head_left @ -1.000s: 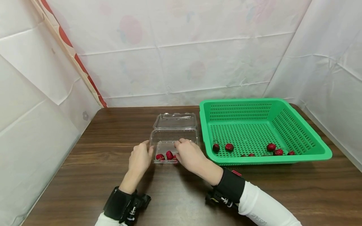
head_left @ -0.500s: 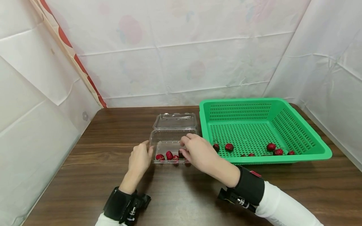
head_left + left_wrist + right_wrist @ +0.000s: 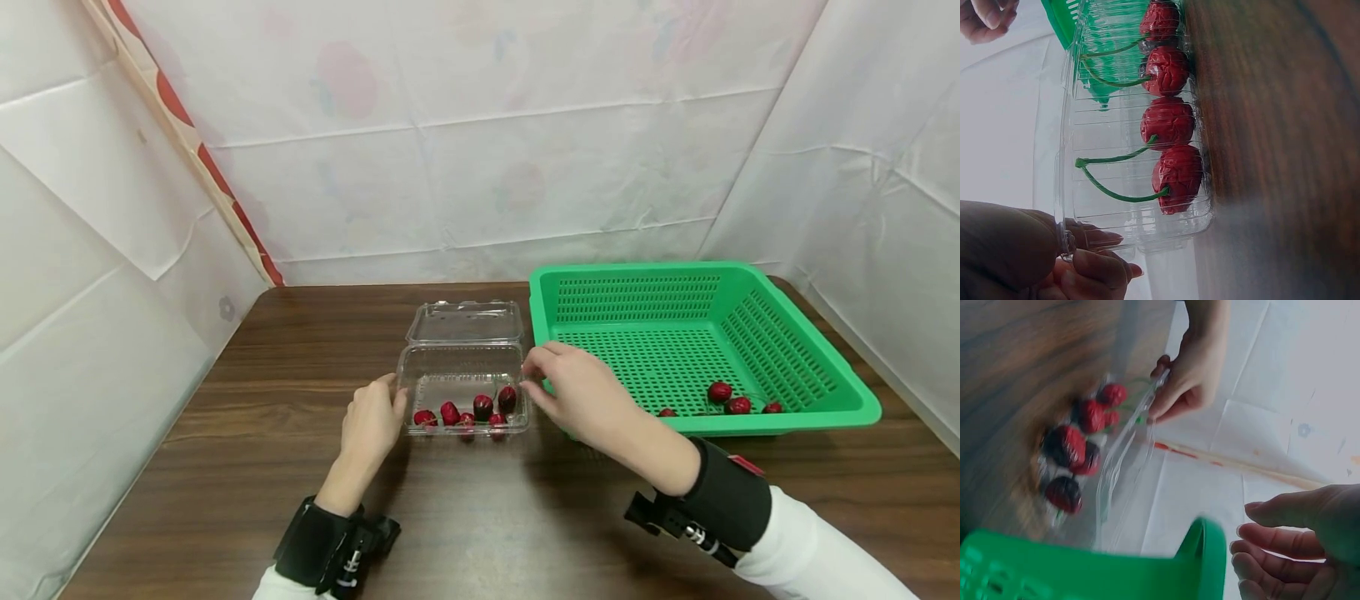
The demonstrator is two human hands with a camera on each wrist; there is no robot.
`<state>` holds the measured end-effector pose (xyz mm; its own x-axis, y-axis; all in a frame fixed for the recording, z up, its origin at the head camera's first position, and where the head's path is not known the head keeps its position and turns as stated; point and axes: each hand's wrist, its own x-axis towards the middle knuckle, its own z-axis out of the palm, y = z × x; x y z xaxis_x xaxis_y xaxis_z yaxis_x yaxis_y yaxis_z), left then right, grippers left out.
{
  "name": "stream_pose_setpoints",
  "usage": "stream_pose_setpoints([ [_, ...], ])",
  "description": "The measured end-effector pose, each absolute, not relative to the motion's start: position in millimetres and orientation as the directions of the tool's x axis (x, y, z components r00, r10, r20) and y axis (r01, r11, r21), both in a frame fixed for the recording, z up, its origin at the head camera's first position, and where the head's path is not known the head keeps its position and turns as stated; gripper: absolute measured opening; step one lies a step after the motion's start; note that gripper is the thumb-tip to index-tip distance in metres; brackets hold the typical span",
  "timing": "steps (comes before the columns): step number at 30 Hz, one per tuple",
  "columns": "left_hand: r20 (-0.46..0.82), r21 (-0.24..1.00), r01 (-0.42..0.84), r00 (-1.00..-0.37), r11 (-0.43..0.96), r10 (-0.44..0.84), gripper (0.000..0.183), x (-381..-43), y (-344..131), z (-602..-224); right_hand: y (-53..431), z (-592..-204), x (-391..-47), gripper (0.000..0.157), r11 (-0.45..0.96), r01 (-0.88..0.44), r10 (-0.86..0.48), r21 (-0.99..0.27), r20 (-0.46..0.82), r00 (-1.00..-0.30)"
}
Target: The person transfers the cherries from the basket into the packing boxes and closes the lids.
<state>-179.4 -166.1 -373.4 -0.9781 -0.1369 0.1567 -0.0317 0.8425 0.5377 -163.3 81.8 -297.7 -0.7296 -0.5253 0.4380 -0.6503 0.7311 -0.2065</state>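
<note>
A clear plastic clamshell box [image 3: 450,375] lies open on the table, its lid [image 3: 467,321] folded back. Several dark red cherries [image 3: 1169,122] with green stems sit along its near side. My left hand [image 3: 372,423] pinches the box's left rim between thumb and fingers, as the left wrist view shows. Past the box's right edge, my right hand [image 3: 581,392] hovers over the left wall of the green basket [image 3: 817,408]. Its fingers [image 3: 1279,540] are loosely bent, with nothing between them and the thumb.
More cherries [image 3: 738,404] lie in the green basket near its front right; the front wall hides part of them. White patterned sheets [image 3: 487,167] stand behind and at both sides of the brown wooden table [image 3: 247,467].
My right hand has moved right, out of the box to the basket's left wall, leaving more cherries in view in the box. My left hand stays at the box's left rim.
</note>
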Motion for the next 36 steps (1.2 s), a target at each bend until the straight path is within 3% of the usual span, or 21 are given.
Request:
stream_pose_setpoints([
  [16, 0.167, 0.543, -0.023, -0.977, 0.839, -0.135, 0.034, -179.1, -166.9, -374.2, 121.0, -304.4, -183.0, 0.007, 0.778, -0.580, -0.476, -0.242, 0.377, -0.795],
  [23, 0.172, 0.542, -0.017, -0.976, 0.840, -0.131, 0.034, -179.7, -166.8, -374.6, 130.2, -313.3, -198.6, 0.005, 0.788, -0.537, -0.470, -0.300, 0.269, -0.841],
  [36, 0.177, 0.528, -0.024, -0.975, 0.849, -0.137, 0.034, -180.3, -166.7, -374.8, 132.4, -324.5, -219.0, 0.019, 0.813, -0.455, -0.478, -0.363, 0.029, -0.878],
])
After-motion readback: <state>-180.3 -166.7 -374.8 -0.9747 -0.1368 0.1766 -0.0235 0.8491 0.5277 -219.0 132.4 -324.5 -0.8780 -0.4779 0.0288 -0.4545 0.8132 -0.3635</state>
